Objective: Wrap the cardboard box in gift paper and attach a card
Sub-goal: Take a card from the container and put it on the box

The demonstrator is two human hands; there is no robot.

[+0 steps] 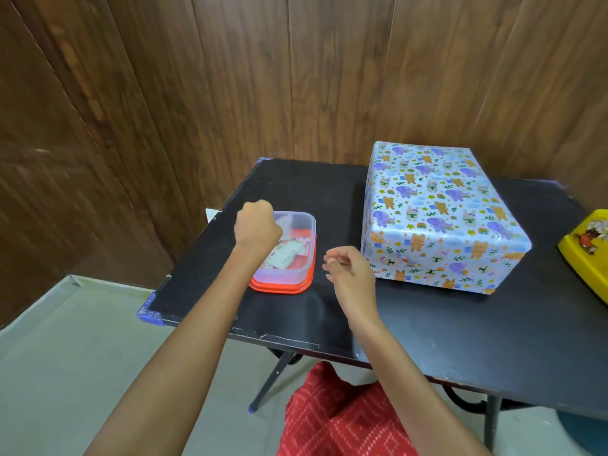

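Note:
The box, wrapped in light blue gift paper with cartoon animals, stands on the black table right of centre. A clear plastic container on a red lid sits to its left and holds several small cards. My left hand hovers over the container's far left corner with its fingers curled down inside; they are hidden, so any hold on a card is unseen. My right hand floats between the container and the box, fingers loosely curled and holding nothing.
A yellow box with a cartoon print lies at the table's right edge. Wooden wall panels stand close behind the table. The table's left corner carries a blue guard. Red patterned cloth covers my lap below the front edge.

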